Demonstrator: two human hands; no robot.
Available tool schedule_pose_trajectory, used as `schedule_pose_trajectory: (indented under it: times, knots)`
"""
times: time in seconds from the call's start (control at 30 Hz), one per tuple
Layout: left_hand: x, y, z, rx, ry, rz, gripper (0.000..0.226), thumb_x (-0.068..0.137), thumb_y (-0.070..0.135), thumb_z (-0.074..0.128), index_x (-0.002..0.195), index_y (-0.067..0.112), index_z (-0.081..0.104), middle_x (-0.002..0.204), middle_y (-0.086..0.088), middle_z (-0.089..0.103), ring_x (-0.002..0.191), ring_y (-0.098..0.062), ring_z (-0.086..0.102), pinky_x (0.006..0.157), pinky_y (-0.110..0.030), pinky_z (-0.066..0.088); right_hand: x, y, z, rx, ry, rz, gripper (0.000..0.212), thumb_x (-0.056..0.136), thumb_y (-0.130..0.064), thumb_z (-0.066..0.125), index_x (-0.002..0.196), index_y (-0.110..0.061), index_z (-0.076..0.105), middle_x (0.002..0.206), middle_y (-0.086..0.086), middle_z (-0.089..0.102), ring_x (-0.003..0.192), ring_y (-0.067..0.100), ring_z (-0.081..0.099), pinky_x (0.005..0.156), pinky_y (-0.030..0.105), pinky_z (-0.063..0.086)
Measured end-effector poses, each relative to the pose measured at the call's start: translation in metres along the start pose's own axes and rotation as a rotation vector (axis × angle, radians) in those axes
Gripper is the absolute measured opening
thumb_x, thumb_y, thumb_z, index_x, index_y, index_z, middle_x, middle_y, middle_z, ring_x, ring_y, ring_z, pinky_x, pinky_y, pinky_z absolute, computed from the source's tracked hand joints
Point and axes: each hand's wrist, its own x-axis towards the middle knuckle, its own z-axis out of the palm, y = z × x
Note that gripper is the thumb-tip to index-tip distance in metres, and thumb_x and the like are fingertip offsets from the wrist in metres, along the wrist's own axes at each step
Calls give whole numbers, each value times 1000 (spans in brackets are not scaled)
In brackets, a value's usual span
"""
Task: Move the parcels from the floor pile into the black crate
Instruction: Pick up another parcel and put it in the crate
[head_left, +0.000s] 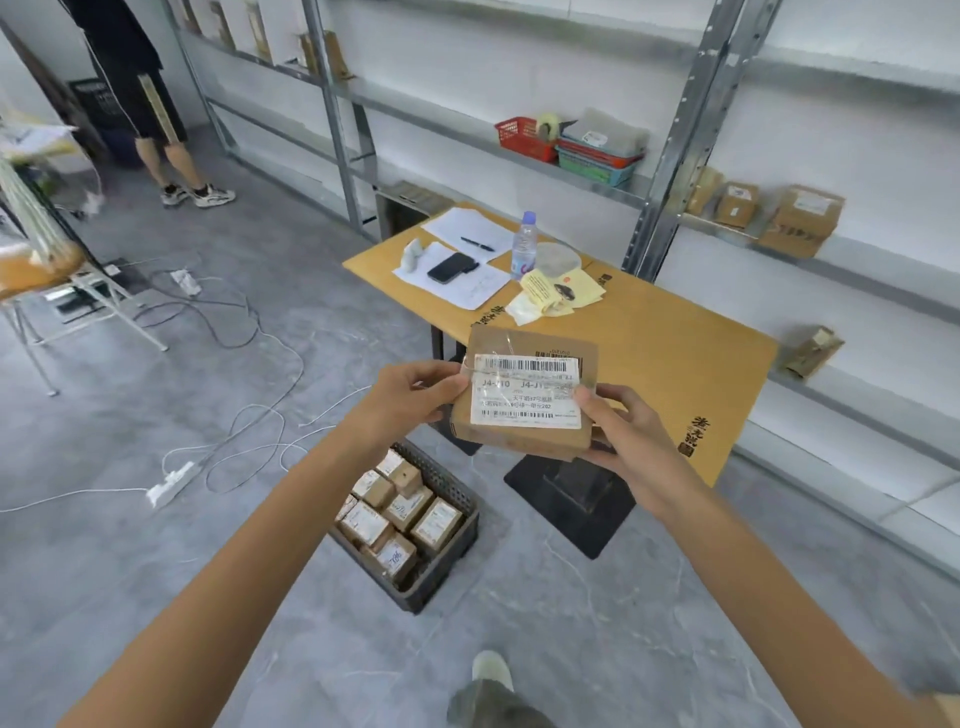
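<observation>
I hold a flat brown cardboard parcel (524, 441) with a white barcode label up in front of me, above the floor. My left hand (415, 397) pinches its left edge. Its right side is gripped by my right hand (618, 431), thumb on the label and fingers under the parcel. Below, on the grey floor, stands the black crate (457, 551), which holds several small brown parcels (400, 512). No floor pile is visible.
A wooden table (675, 353) with papers, a phone, a pen and a water bottle (523, 247) stands just behind the parcel. Metal shelving (670, 171) with boxes and baskets lines the wall. Cables and power strips (171, 483) lie on the floor at left. A person (150, 104) stands far left.
</observation>
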Motion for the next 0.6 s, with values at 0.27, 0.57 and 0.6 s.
schedule_pose_trajectory:
  times: [0.27,0.57,0.6]
  knots:
    - [104,-10,-53,144,-10,-20,15,91,21,60,103,21,68,107,-2,70,98,-16,64,89,-29,52,103,5,53,30,-35,58,41,87,-34,65,121,-18,49,106,5,69,94,14,68,64,25,59]
    - [229,-33,-102,312,20,-111,16,88,18,63,100,11,71,96,-3,71,86,-12,64,86,-27,50,218,1,109,15,-120,208,52,88,-29,65,132,-21,40,112,10,67,103,22,66,86,40,56]
    - [238,-38,-108,324,24,-115,14,88,19,64,98,12,71,96,-1,71,89,-14,64,86,-28,49,226,2,117,6,-121,225,53,88,-28,65,134,-21,39,114,11,67,105,24,65,92,44,53]
